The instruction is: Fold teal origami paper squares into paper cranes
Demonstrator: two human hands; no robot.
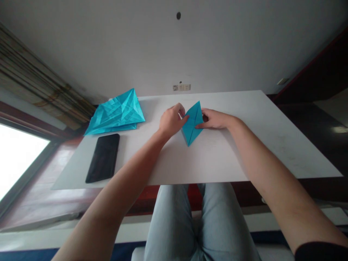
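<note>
A folded sheet of turquoise paper [193, 121], diamond-shaped with a crease down its middle, is held between my two hands over the white table. My left hand [172, 119] pinches its left edge, thumb on the front face and the other fingers curled behind. On the opposite side, my right hand [213, 119] grips the right edge, with its thumb lying across the lower right face. The paper's lower point is close to the tabletop; whether it touches I cannot tell. The fingertips behind the paper are hidden.
Creased turquoise paper sheets [116, 112] lie stacked at the table's back left. A black phone [103, 157] rests near the front left edge. The white table [272, 145] stands against a wall with power sockets [181, 87]. My legs [174, 221] are below the front edge.
</note>
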